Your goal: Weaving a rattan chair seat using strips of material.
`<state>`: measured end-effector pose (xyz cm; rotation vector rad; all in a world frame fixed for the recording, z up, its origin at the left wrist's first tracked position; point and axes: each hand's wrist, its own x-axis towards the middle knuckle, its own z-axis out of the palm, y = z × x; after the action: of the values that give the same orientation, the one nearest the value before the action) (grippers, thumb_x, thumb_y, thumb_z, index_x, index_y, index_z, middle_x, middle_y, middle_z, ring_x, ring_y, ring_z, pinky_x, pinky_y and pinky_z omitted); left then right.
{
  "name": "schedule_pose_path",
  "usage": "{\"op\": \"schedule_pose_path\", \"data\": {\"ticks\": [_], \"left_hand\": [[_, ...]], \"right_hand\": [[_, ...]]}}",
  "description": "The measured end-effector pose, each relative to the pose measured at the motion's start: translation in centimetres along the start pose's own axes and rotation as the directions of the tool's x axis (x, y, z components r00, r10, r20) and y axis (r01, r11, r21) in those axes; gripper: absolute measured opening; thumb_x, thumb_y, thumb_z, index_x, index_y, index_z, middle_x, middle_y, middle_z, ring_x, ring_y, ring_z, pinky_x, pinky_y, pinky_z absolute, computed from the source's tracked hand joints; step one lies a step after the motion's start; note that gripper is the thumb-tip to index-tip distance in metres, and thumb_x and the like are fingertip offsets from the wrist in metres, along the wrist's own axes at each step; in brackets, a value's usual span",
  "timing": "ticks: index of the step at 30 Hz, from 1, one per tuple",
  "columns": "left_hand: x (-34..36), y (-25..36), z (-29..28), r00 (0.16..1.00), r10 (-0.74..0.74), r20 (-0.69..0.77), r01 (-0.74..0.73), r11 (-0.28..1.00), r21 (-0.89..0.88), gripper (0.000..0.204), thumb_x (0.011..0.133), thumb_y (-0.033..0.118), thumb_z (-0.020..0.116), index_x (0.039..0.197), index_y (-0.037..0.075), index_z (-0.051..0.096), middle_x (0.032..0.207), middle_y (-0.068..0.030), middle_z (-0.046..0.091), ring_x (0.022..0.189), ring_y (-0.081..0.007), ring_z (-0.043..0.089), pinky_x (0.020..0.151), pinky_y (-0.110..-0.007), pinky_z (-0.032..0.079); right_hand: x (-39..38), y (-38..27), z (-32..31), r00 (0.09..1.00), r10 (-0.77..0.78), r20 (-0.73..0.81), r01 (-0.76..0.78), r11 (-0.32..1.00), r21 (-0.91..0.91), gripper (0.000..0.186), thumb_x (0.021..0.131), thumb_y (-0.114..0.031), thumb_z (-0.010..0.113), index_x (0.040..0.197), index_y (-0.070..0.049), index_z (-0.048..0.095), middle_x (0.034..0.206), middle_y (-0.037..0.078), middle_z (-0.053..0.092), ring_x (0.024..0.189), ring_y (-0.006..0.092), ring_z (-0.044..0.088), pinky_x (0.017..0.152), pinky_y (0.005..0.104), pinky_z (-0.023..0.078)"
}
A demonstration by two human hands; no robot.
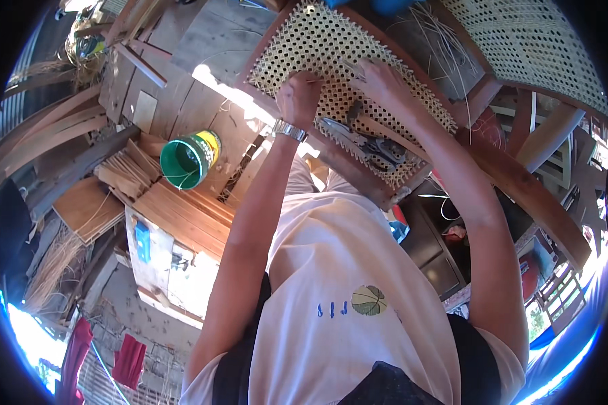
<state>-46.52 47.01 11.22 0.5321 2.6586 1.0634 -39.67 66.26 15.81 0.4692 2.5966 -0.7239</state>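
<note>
A cane-woven panel point(287, 61) in a reddish-brown wooden frame lies across my lap. My left hand point(298, 99), with a metal watch at the wrist, is closed over the panel's left part; what its fingertips grip is too small to make out. To its right, my right hand point(380, 79) rests over the weave with its fingers bent together at the cane, and anything pinched there is hidden. Nearer to me, a hammer point(388, 135) with a wooden handle lies on the panel. Dark metal hand tools point(384, 152) sit beside it at the panel's near edge.
A green bucket point(184, 163) stands on planks to the left, by stacked wood strips point(130, 167). Another woven cane panel point(530, 50) is at the upper right, with loose cane strands point(446, 40) beside it. A curved wooden piece point(527, 189) extends on the right.
</note>
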Motion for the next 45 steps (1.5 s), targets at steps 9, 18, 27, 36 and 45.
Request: {"op": "schedule_pose_path", "data": {"ticks": [9,18,27,36,45], "left_hand": [[-0.8,-0.3,-0.1,1.000,-0.025,-0.005,0.025,1.000,-0.005,0.014,0.074,0.017,0.079,0.084,0.008,0.075,0.084,-0.0105,0.072,0.074,-0.0254,0.070,0.068,-0.034,0.054],[-0.8,-0.1,0.2,0.998,-0.019,-0.058,0.017,0.999,-0.048,0.012,0.074,0.010,0.072,0.086,0.012,0.071,0.074,-0.0054,0.068,0.077,-0.0223,0.066,0.068,-0.036,0.053],[0.4,4.7,3.2,0.837,0.522,-0.168,-0.544,0.828,-0.138,0.017,0.083,0.013,0.071,0.099,0.008,0.069,0.088,-0.0091,0.070,0.087,-0.0236,0.066,0.074,-0.039,0.054],[1.1,12.6,-7.7,0.782,0.504,0.366,0.186,0.372,-0.909,0.022,0.093,0.019,0.061,0.100,-0.001,0.069,0.093,-0.0095,0.071,0.077,-0.0182,0.066,0.075,-0.032,0.054],[4.2,5.7,-8.9,0.761,0.140,0.633,0.082,0.948,-0.308,0.021,0.095,0.022,0.059,0.098,0.005,0.071,0.083,-0.0008,0.072,0.063,-0.0029,0.057,0.055,-0.021,0.041]], "right_hand": [[-0.9,1.2,1.0,0.995,-0.087,-0.054,0.081,0.991,-0.105,0.032,0.094,-0.033,0.058,0.106,-0.003,0.062,0.096,0.020,0.067,0.091,0.0345,0.066,0.080,0.0477,0.051],[-7.4,7.2,-8.4,0.915,0.400,0.053,-0.402,0.915,0.038,0.045,0.095,-0.045,0.056,0.104,-0.002,0.061,0.089,0.022,0.066,0.087,0.0382,0.065,0.078,0.0460,0.048],[-13.2,5.7,-12.3,0.916,0.313,-0.252,-0.332,0.943,-0.037,0.047,0.093,-0.046,0.059,0.101,0.001,0.061,0.087,0.022,0.067,0.086,0.0409,0.065,0.076,0.0466,0.047],[-15.8,4.5,-10.9,0.782,0.599,-0.170,-0.568,0.798,0.200,0.045,0.100,-0.041,0.048,0.126,-0.007,0.061,0.115,0.022,0.065,0.112,0.0296,0.062,0.095,0.0393,0.045],[-6.8,0.8,2.4,0.898,0.243,-0.366,-0.188,0.966,0.179,0.015,0.093,-0.022,0.059,0.097,-0.008,0.060,0.078,0.017,0.066,0.076,0.0389,0.066,0.071,0.0497,0.050]]}}
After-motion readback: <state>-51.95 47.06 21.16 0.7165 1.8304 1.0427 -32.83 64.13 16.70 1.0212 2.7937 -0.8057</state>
